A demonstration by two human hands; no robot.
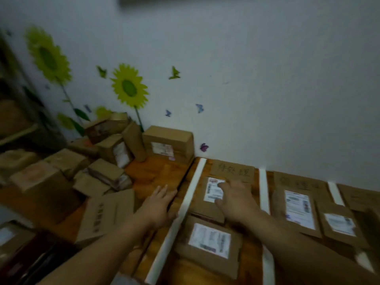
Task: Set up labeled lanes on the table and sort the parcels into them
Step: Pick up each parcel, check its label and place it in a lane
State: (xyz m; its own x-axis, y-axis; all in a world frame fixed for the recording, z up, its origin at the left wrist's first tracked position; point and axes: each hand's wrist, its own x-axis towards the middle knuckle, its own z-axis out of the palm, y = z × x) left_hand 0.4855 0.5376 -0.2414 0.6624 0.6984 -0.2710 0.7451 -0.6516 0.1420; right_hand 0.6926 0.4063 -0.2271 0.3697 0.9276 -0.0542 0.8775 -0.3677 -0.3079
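Note:
White strips [186,200] [263,190] [335,193] split the wooden table [158,171] into lanes. A cardboard sign with handwriting [233,171] lies at the head of the left lane. My right hand [236,199] rests with spread fingers on a labelled parcel [207,199] in that lane; a second parcel [209,243] lies nearer me. My left hand [159,204] lies flat and open on the table, just left of the leftmost strip. Further lanes hold parcels [296,206] [339,223] and signs [298,182].
A jumble of unsorted cardboard parcels [107,171] covers the left part of the table, with a bigger box [168,144] against the wall. A shelf with boxes [14,124] stands far left. The wall behind has sunflower stickers [129,87].

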